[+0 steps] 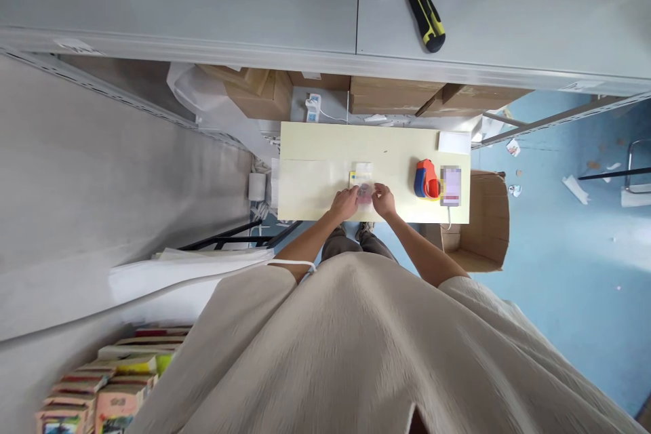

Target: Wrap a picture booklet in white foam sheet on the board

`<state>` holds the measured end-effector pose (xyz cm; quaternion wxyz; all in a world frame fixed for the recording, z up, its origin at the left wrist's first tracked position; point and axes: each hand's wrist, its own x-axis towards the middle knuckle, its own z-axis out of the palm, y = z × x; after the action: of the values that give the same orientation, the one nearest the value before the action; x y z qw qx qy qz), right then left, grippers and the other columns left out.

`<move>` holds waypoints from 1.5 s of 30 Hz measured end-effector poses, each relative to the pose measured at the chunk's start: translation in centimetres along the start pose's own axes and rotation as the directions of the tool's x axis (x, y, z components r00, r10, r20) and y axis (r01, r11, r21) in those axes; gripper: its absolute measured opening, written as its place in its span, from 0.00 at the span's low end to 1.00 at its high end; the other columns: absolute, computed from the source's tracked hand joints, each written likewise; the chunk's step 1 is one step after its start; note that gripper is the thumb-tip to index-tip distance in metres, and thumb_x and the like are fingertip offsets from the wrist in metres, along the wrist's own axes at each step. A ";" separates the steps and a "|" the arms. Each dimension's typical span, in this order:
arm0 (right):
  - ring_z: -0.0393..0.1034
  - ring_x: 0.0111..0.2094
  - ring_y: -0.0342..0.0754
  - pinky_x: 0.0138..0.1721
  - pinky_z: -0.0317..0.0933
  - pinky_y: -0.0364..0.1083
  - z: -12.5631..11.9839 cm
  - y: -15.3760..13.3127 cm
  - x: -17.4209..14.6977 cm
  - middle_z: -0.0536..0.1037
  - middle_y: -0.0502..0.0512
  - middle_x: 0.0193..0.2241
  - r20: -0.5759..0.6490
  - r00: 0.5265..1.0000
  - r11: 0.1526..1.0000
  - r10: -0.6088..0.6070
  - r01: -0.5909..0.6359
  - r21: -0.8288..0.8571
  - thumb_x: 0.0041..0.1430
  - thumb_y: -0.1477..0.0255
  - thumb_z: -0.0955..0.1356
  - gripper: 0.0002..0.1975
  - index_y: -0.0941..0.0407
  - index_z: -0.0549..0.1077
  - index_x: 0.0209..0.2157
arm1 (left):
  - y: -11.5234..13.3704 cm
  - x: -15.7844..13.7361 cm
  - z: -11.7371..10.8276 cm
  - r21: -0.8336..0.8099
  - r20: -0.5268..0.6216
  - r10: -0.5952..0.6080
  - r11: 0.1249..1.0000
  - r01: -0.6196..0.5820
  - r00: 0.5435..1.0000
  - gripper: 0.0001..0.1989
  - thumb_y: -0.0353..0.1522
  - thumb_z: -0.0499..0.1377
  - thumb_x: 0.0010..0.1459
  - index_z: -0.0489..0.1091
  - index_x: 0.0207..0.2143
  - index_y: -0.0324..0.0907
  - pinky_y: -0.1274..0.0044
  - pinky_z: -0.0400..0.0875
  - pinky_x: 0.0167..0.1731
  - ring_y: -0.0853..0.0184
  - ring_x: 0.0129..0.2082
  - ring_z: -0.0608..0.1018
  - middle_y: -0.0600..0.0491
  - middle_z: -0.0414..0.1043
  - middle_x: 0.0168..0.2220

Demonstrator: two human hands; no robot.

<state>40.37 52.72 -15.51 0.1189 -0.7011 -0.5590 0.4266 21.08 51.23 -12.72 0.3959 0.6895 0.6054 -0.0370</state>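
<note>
Holding a small packet (364, 191) between both hands at the near edge of the table (315, 149). Left hand (344, 203) has fingers curled onto the packet's left side; right hand (384, 201) pinches its right side. Both are closed on it, though the exact finger placement is too small to make out.

Packet: pinkish, seemingly in a clear wrap, lying flat on the table between the fingertips. Just beyond it, touching or overlapping, sits a small card (359, 176) with a yellow edge.

Handling judgement: thin and light, likely a flexible film sleeve, so it would bend rather than hold shape and may be slick under the fingers. Best taken by opposite edges with a pinch, as now, or pressed flat against the table; nothing suggests fragility.

To the right of the right hand, near but apart: a red and blue tape dispenser (426, 180), then a phone (450, 185) with a cable. Further right, below table level, an open carton (483, 230). Well beyond the hands, on a grey shelf, a yellow knife (424, 10).
</note>
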 end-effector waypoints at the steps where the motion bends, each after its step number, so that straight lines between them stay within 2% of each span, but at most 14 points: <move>1: 0.81 0.54 0.59 0.60 0.75 0.58 0.0 0.0 0.4 0.85 0.66 0.56 -0.001 0.999 0.999 0.051 -0.051 0.017 0.61 0.70 0.65 0.32 0.57 0.77 0.66 | 0.1 0.1 0.0 -0.023 -0.005 -0.021 1.000 0.021 1.000 0.22 0.29 0.52 0.77 0.67 0.69 0.40 0.62 0.69 0.66 0.49 0.62 0.82 0.36 0.83 0.57; 3: 0.82 0.53 0.58 0.59 0.75 0.56 0.0 0.0 1.0 0.87 0.63 0.52 0.033 0.990 0.989 0.136 -0.137 0.051 0.60 0.69 0.66 0.30 0.56 0.78 0.64 | 0.3 0.3 0.0 -0.077 -0.019 -0.043 0.996 0.041 0.999 0.22 0.30 0.52 0.78 0.65 0.70 0.40 0.61 0.70 0.65 0.48 0.62 0.82 0.36 0.84 0.57; 6: 0.83 0.50 0.57 0.54 0.76 0.54 0.3 -0.4 1.6 0.87 0.60 0.47 0.070 0.975 0.969 0.211 -0.218 0.114 0.59 0.65 0.68 0.23 0.55 0.81 0.54 | 0.4 0.4 0.1 -0.146 -0.036 -0.056 0.988 0.050 0.998 0.24 0.31 0.56 0.76 0.63 0.71 0.41 0.61 0.70 0.65 0.48 0.64 0.81 0.37 0.83 0.59; 9: 0.81 0.42 0.54 0.46 0.76 0.51 0.6 -0.8 1.6 0.85 0.56 0.38 0.083 0.973 0.959 0.217 -0.228 0.166 0.58 0.61 0.69 0.16 0.54 0.80 0.43 | 0.5 0.5 0.1 -0.201 -0.034 -0.070 0.978 0.062 0.997 0.22 0.32 0.62 0.74 0.66 0.67 0.43 0.63 0.72 0.63 0.47 0.63 0.82 0.38 0.83 0.60; 12: 0.78 0.37 0.52 0.42 0.75 0.50 0.4 -1.2 1.4 0.82 0.52 0.32 0.075 0.971 0.957 0.227 -0.236 0.171 0.56 0.60 0.70 0.12 0.52 0.77 0.38 | 0.8 0.6 -0.1 -0.285 0.000 -0.059 0.957 0.056 0.998 0.19 0.35 0.66 0.72 0.70 0.62 0.44 0.65 0.76 0.58 0.47 0.59 0.84 0.39 0.83 0.58; 16: 0.76 0.36 0.51 0.41 0.74 0.49 -0.4 -1.8 1.1 0.80 0.50 0.31 0.061 0.975 0.960 0.212 -0.219 0.177 0.57 0.57 0.70 0.12 0.51 0.74 0.34 | 1.4 0.6 -0.4 -0.484 0.042 -0.035 0.874 0.051 0.999 0.18 0.35 0.67 0.70 0.72 0.59 0.46 0.69 0.78 0.52 0.53 0.53 0.87 0.45 0.85 0.54; 20: 0.76 0.36 0.51 0.38 0.72 0.47 -1.1 -2.9 0.8 0.80 0.51 0.32 0.092 0.981 0.945 0.168 -0.187 0.267 0.63 0.49 0.68 0.18 0.50 0.70 0.33 | 1.7 0.6 -0.5 -0.642 0.007 -0.107 0.762 0.086 0.994 0.14 0.37 0.67 0.71 0.73 0.55 0.46 0.73 0.78 0.48 0.59 0.49 0.87 0.49 0.86 0.50; 23: 0.79 0.37 0.51 0.38 0.71 0.47 -0.8 -4.1 0.6 0.83 0.54 0.35 0.176 0.973 0.907 0.146 -0.203 0.369 0.66 0.41 0.65 0.26 0.50 0.72 0.34 | 0.9 0.5 -0.6 -0.666 -0.076 -0.192 0.740 0.094 0.978 0.12 0.39 0.68 0.71 0.72 0.51 0.46 0.74 0.77 0.47 0.60 0.48 0.86 0.49 0.85 0.50; 27: 0.82 0.41 0.52 0.41 0.72 0.47 0.5 -5.0 0.3 0.87 0.60 0.44 0.277 0.956 0.864 0.099 -0.221 0.452 0.65 0.37 0.65 0.31 0.51 0.75 0.41 | -1.3 0.4 -0.6 -0.593 -0.131 -0.324 0.783 0.188 0.937 0.05 0.35 0.63 0.73 0.74 0.48 0.46 0.72 0.77 0.50 0.60 0.47 0.85 0.50 0.84 0.46; 29: 0.83 0.43 0.53 0.43 0.73 0.48 1.3 -4.8 0.3 0.87 0.61 0.47 0.285 0.953 0.868 0.100 -0.224 0.443 0.64 0.39 0.66 0.29 0.51 0.76 0.42 | -2.5 0.4 -0.7 -0.550 -0.152 -0.387 0.798 0.248 0.909 0.04 0.32 0.61 0.73 0.76 0.46 0.45 0.72 0.77 0.53 0.59 0.49 0.84 0.48 0.84 0.47; 32: 0.82 0.47 0.55 0.47 0.75 0.52 2.1 -3.8 0.6 0.87 0.61 0.47 0.196 0.969 0.919 0.151 -0.211 0.333 0.63 0.47 0.69 0.22 0.51 0.77 0.41 | -3.9 0.8 -0.8 -0.514 -0.147 -0.466 0.790 0.336 0.873 0.06 0.31 0.61 0.70 0.80 0.42 0.44 0.71 0.76 0.55 0.56 0.52 0.84 0.46 0.84 0.47; 36: 0.81 0.56 0.58 0.58 0.74 0.56 2.4 -2.4 1.0 0.87 0.62 0.52 0.102 0.976 0.958 0.192 -0.209 0.198 0.61 0.60 0.71 0.15 0.52 0.80 0.45 | -4.6 1.5 -0.8 -0.560 -0.082 -0.502 0.738 0.377 0.861 0.07 0.30 0.62 0.67 0.81 0.45 0.44 0.70 0.76 0.53 0.54 0.51 0.85 0.45 0.86 0.45; 41: 0.81 0.58 0.59 0.61 0.73 0.56 2.3 -1.9 1.2 0.86 0.62 0.55 0.135 0.966 0.951 0.221 -0.244 0.190 0.63 0.64 0.71 0.19 0.53 0.81 0.54 | -4.4 1.4 -0.5 -0.652 -0.071 -0.559 0.653 0.386 0.826 0.16 0.29 0.65 0.66 0.73 0.56 0.45 0.69 0.76 0.55 0.56 0.53 0.85 0.45 0.84 0.51; 45: 0.80 0.56 0.60 0.60 0.73 0.56 2.3 -1.9 1.3 0.86 0.63 0.56 0.118 0.956 0.935 0.270 -0.289 0.204 0.62 0.64 0.72 0.24 0.53 0.79 0.58 | -4.0 0.4 0.0 -0.629 -0.150 -0.490 0.717 0.300 0.858 0.17 0.26 0.63 0.65 0.70 0.54 0.46 0.68 0.75 0.58 0.56 0.55 0.83 0.44 0.81 0.53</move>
<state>37.46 53.78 -16.29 0.1087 -0.7365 -0.4080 0.5285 17.75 51.37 -14.89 0.4720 0.3829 0.7749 0.1736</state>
